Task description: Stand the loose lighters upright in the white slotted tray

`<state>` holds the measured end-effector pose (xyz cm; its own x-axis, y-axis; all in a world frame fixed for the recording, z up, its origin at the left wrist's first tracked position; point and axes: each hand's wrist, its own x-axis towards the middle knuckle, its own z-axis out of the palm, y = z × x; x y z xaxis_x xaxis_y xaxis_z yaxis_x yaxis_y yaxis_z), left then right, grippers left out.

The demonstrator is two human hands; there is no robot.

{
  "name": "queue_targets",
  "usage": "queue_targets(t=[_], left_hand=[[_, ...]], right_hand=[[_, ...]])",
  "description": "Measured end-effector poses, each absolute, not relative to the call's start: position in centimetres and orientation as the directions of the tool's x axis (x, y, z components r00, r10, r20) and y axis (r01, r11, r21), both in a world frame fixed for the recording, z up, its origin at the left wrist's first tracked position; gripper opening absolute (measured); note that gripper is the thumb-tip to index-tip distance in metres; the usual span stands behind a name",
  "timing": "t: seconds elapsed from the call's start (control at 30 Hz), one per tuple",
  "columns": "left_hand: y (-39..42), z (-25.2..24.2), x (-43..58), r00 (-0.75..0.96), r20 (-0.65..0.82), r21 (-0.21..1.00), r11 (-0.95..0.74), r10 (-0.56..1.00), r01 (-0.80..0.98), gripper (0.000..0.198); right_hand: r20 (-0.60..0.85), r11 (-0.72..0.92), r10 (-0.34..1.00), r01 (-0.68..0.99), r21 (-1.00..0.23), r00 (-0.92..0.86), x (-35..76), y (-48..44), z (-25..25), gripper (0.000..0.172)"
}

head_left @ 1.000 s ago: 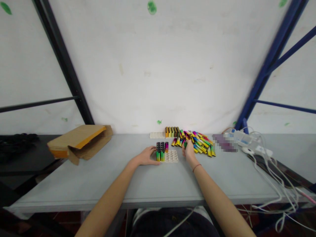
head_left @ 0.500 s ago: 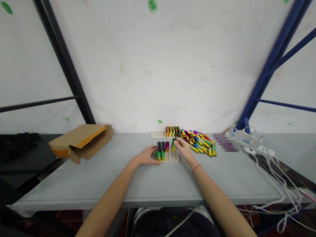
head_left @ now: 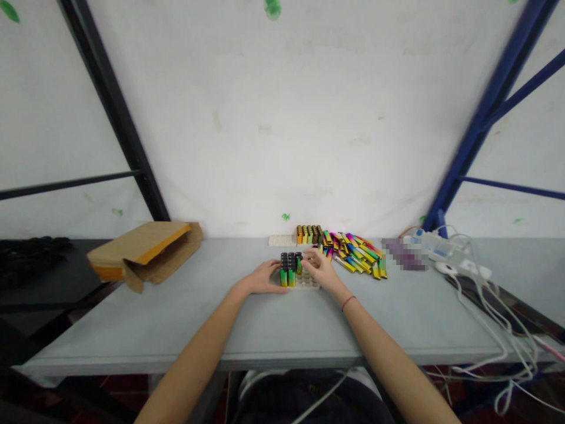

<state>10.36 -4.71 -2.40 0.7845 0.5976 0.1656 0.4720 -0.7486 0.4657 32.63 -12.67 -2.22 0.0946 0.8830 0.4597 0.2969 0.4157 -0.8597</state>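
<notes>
A white tray [head_left: 309, 284] with round sockets lies on the grey table [head_left: 265, 318]. Several upright colourful lighters [head_left: 287, 268] fill its left part. My left hand [head_left: 263, 278] rests flat against the tray's left side, fingers spread and touching the lighters. My right hand [head_left: 318, 268] is over the tray, fingers pinched on a lighter [head_left: 299, 265] that stands at the third column. A loose pile of lighters [head_left: 353, 250] lies to the right.
A second tray with a row of lighters [head_left: 308, 234] stands by the back wall. An open cardboard box [head_left: 141, 253] lies at the left. A power strip and white cables [head_left: 463, 271] crowd the right edge. Dark and blue frame posts rise on both sides.
My right hand left the loose pile with one lighter, moved left and brought it down onto the tray beside the filled columns. The left hand has not moved.
</notes>
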Motion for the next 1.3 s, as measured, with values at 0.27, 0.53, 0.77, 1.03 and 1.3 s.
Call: queue_targets(t=[0.27,0.53,0.77,1.03,1.3], left_hand=[[-4.5,-2.5,10.3,0.788,0.16,0.448,-0.755,0.594,0.478,0.081],[-4.6,-2.3,10.3,0.787,0.147,0.445,-0.751,0.599,0.489,0.081],[-4.5,-2.3,10.3,0.784,0.14,0.461,-0.741,0.605,0.489,0.084],[-4.8,-2.1,10.4,0.785,0.157,0.495,-0.735,0.6,0.463,0.085],[-4.6,-2.3,10.3,0.784,0.142,0.463,-0.74,0.605,0.487,0.086]], right_hand=[[0.336,-0.307,0.792,0.808,-0.503,0.51,36.2,-13.3,-1.4,0.028],[0.268,-0.486,0.796,0.837,-0.252,0.543,36.0,-14.1,-1.0,0.035],[0.289,-0.509,0.783,0.834,-0.213,0.551,36.6,-14.0,-1.3,0.038],[0.199,-0.442,0.856,0.875,-0.197,0.477,37.0,-13.8,-1.7,0.035],[0.296,-0.276,0.825,0.801,-0.532,0.481,37.4,-12.6,-2.2,0.033]])
